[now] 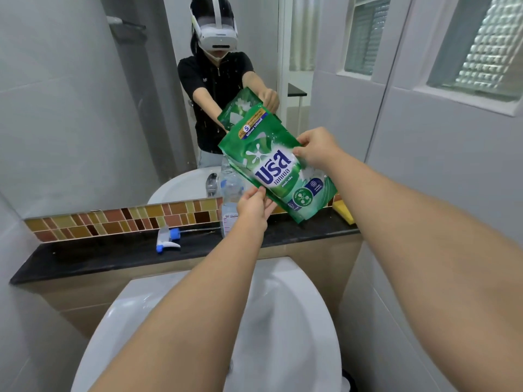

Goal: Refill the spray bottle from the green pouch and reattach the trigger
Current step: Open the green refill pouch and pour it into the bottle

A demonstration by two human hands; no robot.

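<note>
I hold the green pouch (pixel 278 171) tilted in the air above the black ledge, its top corner pointing up and left. My left hand (pixel 253 206) pinches its lower left edge. My right hand (pixel 317 149) grips its right edge. Behind the pouch stands the clear spray bottle (pixel 230 193) on the ledge, without its trigger, partly hidden by the pouch and my left hand. The white and blue trigger head (pixel 168 239) lies on its side on the ledge, left of the bottle, its thin tube stretched toward the bottle.
A black stone ledge (pixel 113 256) runs below a mirror (pixel 85 108) with a mosaic tile strip. A yellow sponge (pixel 343 212) sits at the ledge's right end. A white sink basin (pixel 297 321) lies under my arms. A frosted window (pixel 486 46) is at upper right.
</note>
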